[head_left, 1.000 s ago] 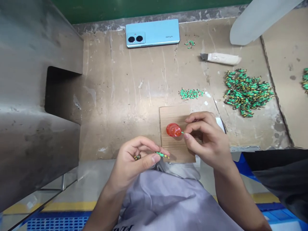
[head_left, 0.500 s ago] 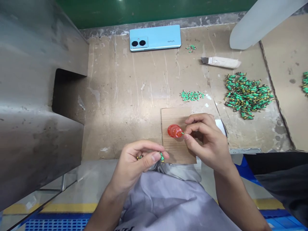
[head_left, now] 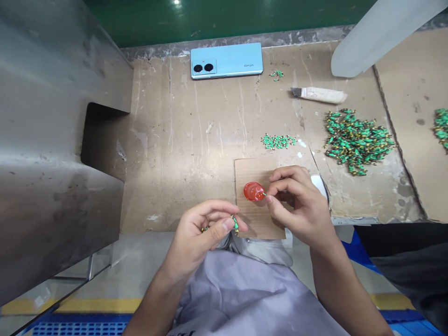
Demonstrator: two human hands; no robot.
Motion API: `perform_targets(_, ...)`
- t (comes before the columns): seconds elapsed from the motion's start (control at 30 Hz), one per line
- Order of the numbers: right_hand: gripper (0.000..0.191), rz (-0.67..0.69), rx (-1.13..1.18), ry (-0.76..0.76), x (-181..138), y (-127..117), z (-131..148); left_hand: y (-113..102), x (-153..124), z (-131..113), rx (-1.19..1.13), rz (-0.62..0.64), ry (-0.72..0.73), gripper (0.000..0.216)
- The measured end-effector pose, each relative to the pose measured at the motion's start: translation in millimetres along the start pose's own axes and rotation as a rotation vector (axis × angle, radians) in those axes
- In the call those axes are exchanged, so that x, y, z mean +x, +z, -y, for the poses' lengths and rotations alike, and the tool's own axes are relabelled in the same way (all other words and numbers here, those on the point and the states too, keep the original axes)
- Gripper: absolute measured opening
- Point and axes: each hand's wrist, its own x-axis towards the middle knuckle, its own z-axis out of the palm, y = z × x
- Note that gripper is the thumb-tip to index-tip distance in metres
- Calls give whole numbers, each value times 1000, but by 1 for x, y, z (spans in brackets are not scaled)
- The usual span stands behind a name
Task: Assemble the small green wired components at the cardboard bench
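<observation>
My left hand [head_left: 199,235] pinches a small green and yellow part [head_left: 235,224] between thumb and forefinger, near the table's front edge, with another small piece tucked in its palm. My right hand [head_left: 297,203] holds a thin green-tipped pin whose tip [head_left: 264,193] touches a small red cap [head_left: 253,191]. The cap sits on a little cardboard square [head_left: 257,219]. A small heap of green bits [head_left: 278,141] lies just beyond the square.
A big pile of green and yellow parts [head_left: 355,141] lies to the right, with more at the right edge [head_left: 441,127]. A blue phone [head_left: 227,60] lies at the back, beside a taped blade [head_left: 318,94]. A grey metal housing [head_left: 52,140] fills the left.
My left hand has turned the green part from lying sideways to pointing downward between the fingers. My right hand stays at the red cap. The view has shifted slightly.
</observation>
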Motion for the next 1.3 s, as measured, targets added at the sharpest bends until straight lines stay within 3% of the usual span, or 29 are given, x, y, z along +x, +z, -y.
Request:
perform_targets(1.03, 14, 41, 54, 51, -1, -8, 3, -1, -1, 4, 86, -53, 23, 4)
perform_targets(1.3, 12, 65, -47, 42, 4, -12, 12, -2, 2, 5, 101, -54, 40, 8)
